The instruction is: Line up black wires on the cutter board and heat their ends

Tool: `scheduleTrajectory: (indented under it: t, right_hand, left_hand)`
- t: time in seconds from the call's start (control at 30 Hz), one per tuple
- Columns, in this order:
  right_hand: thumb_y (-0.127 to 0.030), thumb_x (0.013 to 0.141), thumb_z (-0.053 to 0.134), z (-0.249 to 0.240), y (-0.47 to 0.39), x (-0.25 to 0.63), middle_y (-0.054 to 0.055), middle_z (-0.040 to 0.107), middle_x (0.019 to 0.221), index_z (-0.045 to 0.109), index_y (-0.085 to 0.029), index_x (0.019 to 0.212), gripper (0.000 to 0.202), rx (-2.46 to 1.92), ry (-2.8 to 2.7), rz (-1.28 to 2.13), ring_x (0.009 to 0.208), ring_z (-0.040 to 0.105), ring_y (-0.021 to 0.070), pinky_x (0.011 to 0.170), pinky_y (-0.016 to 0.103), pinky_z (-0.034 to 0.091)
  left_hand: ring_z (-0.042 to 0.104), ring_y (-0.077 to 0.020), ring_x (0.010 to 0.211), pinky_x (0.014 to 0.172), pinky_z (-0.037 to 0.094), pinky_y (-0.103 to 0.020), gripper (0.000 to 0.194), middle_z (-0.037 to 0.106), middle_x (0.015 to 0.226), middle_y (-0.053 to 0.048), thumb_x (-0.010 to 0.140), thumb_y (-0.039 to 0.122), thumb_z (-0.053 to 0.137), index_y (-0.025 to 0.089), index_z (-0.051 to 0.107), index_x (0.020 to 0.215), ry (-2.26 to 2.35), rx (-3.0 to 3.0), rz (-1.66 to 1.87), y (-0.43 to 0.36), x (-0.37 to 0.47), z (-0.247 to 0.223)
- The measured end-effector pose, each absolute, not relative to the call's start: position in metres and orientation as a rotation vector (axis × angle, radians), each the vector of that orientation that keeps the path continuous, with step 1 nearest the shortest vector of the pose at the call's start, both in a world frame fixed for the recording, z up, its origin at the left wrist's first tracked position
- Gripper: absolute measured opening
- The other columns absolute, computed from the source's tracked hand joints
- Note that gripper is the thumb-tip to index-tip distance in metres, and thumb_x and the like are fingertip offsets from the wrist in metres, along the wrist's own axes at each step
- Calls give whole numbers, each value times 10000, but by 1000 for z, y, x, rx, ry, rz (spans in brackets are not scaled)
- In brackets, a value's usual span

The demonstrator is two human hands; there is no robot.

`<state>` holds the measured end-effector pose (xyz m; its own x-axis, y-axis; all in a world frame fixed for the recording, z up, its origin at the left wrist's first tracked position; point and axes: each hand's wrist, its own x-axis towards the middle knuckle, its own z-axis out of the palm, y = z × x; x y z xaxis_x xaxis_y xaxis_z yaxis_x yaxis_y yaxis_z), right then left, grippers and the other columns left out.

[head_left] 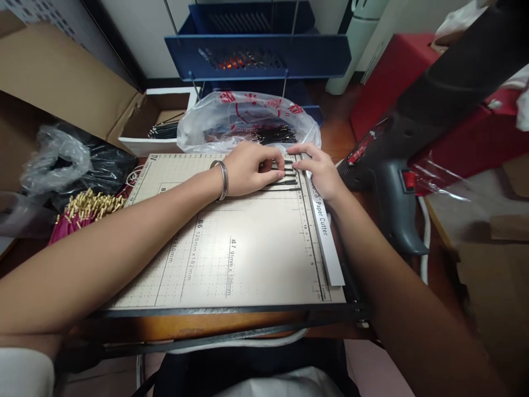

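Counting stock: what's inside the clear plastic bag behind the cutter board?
The clear plastic bag holds thin black sticks; how many is hidden by its crumpled, red-printed film.

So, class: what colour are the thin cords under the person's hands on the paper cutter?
Black cords, seen in the head view.

Brown wooden table (339,135), crowded with a gridded paper cutter (231,259) at the middle, near edge overhanging the front. Behind the cutter, a clear plastic bag (243,118) of thin black sticks and a small white box (159,118) beside it; at the left, crumpled black plastic (78,160) and a magenta bundle with gold tips (85,212). To the right, a grey glue gun (392,193) just beside the cutter.
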<state>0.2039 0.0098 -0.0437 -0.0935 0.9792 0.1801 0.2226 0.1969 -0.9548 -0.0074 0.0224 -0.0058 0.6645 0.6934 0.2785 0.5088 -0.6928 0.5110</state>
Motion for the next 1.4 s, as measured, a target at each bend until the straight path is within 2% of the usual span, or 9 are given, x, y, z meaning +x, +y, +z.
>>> scheduleTrajectory:
  t: [0.37, 0.7, 1.4]
  right_hand:
    - [-279, 658, 644, -41, 7, 202, 43, 747, 1191, 712, -239, 953, 305, -1190, -1466, 1043, 1286, 595, 310, 1242, 520, 364]
    - [-254, 628, 585, -44, 7, 203, 40, 730, 1197, 704, -222, 1001, 393, -1173, -1473, 1070, 1284, 576, 305, 1226, 502, 372]
    - [-268, 594, 596, -44, 9, 204, 58, 721, 1198, 675, -232, 1006, 422, -1163, -1503, 1072, 1273, 578, 315, 1218, 511, 378]
  left_hand:
    - [587, -170, 665, 721, 380, -309, 174, 624, 604, 16, 911, 340, 664, 198, 761, 884, 1037, 2522, 748, 22, -8, -4]
    - [600, -202, 766, 871, 366, -384, 190, 594, 603, 24, 874, 386, 684, 217, 770, 863, 1117, 2529, 683, 21, -8, -4]
    - [559, -206, 787, 868, 309, -413, 197, 604, 636, 6, 842, 373, 691, 194, 738, 774, 1139, 2522, 598, 18, -6, 0]
